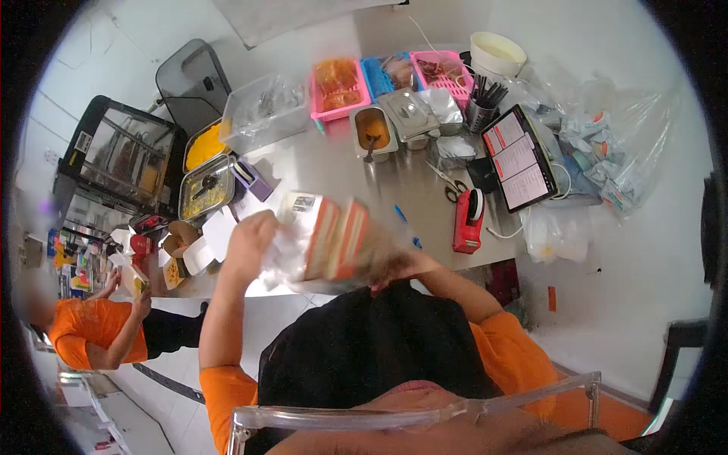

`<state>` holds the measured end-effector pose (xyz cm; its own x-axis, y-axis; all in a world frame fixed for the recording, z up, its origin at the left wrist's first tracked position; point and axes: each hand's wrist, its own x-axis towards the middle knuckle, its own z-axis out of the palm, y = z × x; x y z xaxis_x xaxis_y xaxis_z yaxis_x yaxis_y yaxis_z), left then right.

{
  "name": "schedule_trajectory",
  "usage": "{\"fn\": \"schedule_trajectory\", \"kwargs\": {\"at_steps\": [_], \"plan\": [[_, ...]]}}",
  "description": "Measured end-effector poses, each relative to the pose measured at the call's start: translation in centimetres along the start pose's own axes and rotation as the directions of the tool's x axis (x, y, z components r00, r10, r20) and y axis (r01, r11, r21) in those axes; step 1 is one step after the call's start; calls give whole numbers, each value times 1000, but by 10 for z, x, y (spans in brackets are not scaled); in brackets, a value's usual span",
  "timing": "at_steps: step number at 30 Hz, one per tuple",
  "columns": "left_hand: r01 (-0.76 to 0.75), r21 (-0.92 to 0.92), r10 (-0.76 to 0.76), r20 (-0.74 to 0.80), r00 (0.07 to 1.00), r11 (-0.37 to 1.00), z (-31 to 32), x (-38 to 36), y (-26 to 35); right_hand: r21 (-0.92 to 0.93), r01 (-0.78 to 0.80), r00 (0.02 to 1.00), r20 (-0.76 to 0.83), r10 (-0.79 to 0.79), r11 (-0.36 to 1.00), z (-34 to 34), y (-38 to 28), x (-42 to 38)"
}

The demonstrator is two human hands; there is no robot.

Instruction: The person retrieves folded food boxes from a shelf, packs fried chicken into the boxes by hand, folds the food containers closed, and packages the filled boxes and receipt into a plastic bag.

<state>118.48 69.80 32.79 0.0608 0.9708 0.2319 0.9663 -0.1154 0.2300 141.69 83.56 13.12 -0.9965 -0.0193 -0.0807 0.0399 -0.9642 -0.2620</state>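
Note:
A foil-like packaging bag (pixel 312 239) with red-orange stripes and a barcode label is stretched between my hands above the front of the steel worktop (pixel 292 163). It is smeared by motion. My left hand (pixel 254 239) is closed on its left side, the fingers partly hidden. At the bag's lower right end, in front of my black apron (pixel 371 334), is my right hand (pixel 398 265); it is blurred but appears closed on that end. Just beyond the bag lies a blue pen (pixel 407 217). What the bag contains is hidden.
A red tape dispenser (pixel 469 221), scissors (pixel 455 189) and a tablet (pixel 519 159) stand to the right. Food pans (pixel 373 130) and pink baskets (pixel 337 89) line the back. Leftward are open cartons (pixel 201 255) and a glass-fronted cabinet (pixel 121 155). A co-worker in orange (pixel 98 330) stands left.

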Motion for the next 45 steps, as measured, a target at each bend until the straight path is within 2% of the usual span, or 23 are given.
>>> {"fn": "schedule_trajectory", "kwargs": {"at_steps": [1, 2, 3, 4, 5, 7, 8, 9, 10, 12, 15, 16, 22, 25, 27, 28, 32, 35, 37, 39, 40, 43, 45], "plan": [[-135, 26, 137, -109, 985, 991, 11, -2, 1, -377, 130, 963, -171, -207, 917, -38, -20, 5], [54, -99, -62, -77, 995, 994, 21, -3, 1, -797, -26, 844, -341, -414, 604, -75, -40, 10], [244, -215, -254, -22, 967, 946, 31, -3, 1, -880, -328, 669, -473, -573, 344, -111, -60, 15], [284, -279, -302, -24, 953, 917, 40, -1, 3, -966, -260, 371, -120, -921, 21, -57, -90, -5], [322, -340, -350, -21, 937, 883, 49, 1, 6, -924, -330, 234, 118, -965, -193, -78, -133, -16], [365, -356, -397, -19, 917, 860, 78, -1, 2, -515, -751, 274, 327, -905, -413, -80, -196, -43], [373, -312, -398, -20, 917, 874, 100, -5, -6, -266, -903, 296, 186, -937, -338, -89, -218, -48], [381, -266, -400, -21, 916, 886, 113, -8, -10, -197, -917, 335, 93, -938, -347, -90, -228, -54], [369, -247, -400, -87, 912, 896, 116, -9, -10, -201, -940, 305, -138, -942, -275, -91, -245, -55], [349, -198, -387, -212, 897, 916, 116, -13, -12, -224, -945, 274, -149, -950, -237, -129, -270, -55], [477, -263, -514, -91, 853, 838, 104, -22, -12, -327, -903, 328, -102, -939, -280, -128, -276, -60], [454, -362, -512, -77, 855, 814, 103, -27, -13, -354, -896, 318, -92, -944, -268, -128, -278, -62], [481, -404, -538, -33, 843, 778, 113, -43, -2, -385, -886, 283, -6, -959, -259, -106, -280, -75], [338, -419, -451, -209, 868, 843, 122, -53, -2, -337, -906, 261, 31, -965, -256, -103, -286, -88], [365, -474, -476, -136, 869, 801, 110, -52, 6, -339, -897, 291, 29, -956, -284, -83, -281, -96], [381, -499, -488, -100, 867, 778, 102, -50, 11, -384, -867, 300, 107, -948, -317, -58, -267, -95], [434, -541, -543, -52, 838, 721, 99, -54, 13, -461, -803, 300, 233, -925, -377, -64, -263, -101], [466, -627, -606, -12, 795, 624, 106, -60, 8, -764, -583, 303, 111, -946, -276, -30, -235, -87], [455, -658, -624, -30, 781, 600, 112, -61, 5, -918, -312, 383, 112, -917, -242, 5, -194, -58], [264, -592, -448, -186, 874, 761, 108, -60, 5, -965, -101, 503, 159, -849, -241, 48, -132, -18], [166, -543, -348, -252, 903, 823, 105, -59, 6, -944, -78, 579, 219, -786, -321, 66, -102, 2], [24, -241, -84, -244, 966, 970, 79, -52, 10, -905, 78, 745, 332, -579, -418, 86, -30, 49], [68, -120, -86, -149, 985, 990, 69, -51, 14, -885, 184, 805, 386, -451, -429, 82, -11, 67]]}}
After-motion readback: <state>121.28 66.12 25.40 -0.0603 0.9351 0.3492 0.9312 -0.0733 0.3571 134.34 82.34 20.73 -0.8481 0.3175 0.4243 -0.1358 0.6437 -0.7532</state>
